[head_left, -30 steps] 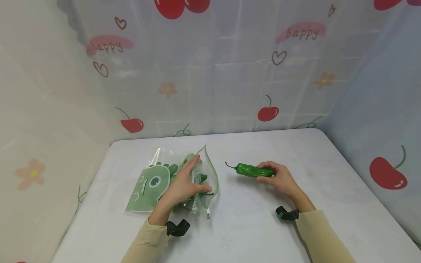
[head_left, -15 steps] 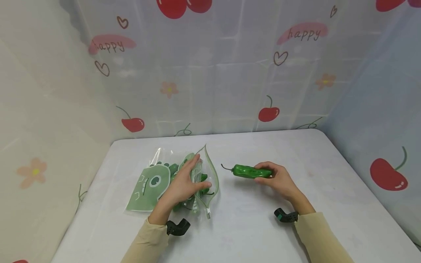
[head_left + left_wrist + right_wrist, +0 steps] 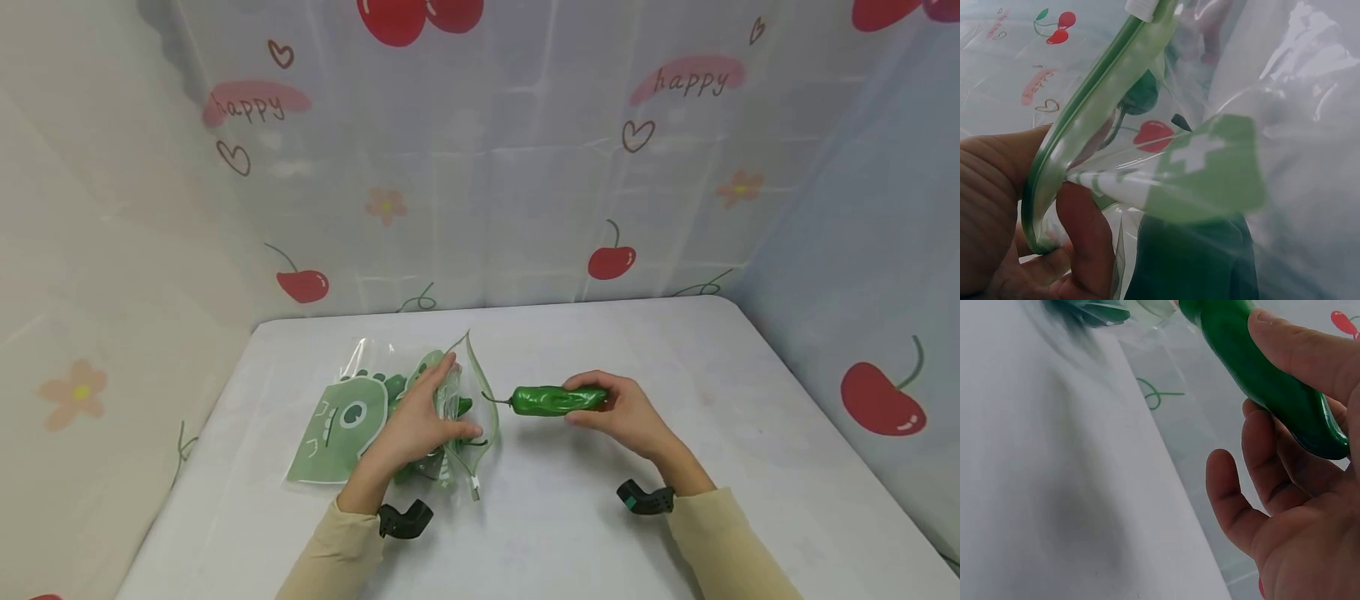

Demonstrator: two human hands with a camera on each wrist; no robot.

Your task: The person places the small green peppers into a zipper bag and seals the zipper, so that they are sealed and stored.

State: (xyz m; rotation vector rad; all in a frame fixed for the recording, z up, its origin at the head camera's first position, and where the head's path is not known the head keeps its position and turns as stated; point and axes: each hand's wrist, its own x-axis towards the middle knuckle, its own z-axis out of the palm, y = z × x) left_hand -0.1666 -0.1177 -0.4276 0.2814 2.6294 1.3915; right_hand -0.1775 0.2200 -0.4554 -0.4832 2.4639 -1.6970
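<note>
A clear zip bag (image 3: 318, 458) with green dinosaur print lies on the table, its green-edged mouth gaping rightward. Several green peppers (image 3: 465, 406) show through the plastic. My left hand (image 3: 411, 429) rests on the bag at its mouth, thumb and fingers spread apart; in the left wrist view the zip strip (image 3: 1079, 119) runs across that hand. Between the thumb and fingers of my right hand (image 3: 630, 421) is another green pepper (image 3: 551, 401), gripped by its blunt end. Its thin stem points left and overlaps the mouth's edge in the head view.
The white table (image 3: 555, 533) has its back edge against a cherry-patterned curtain (image 3: 487, 225). More curtain hangs along the left and right sides. A white zip slider (image 3: 475, 483) sits at the near end of the bag's mouth.
My right hand has carried the pepper leftward and slightly nearer me, bringing its stem to the bag's mouth. The left hand and the bag have stayed almost still.
</note>
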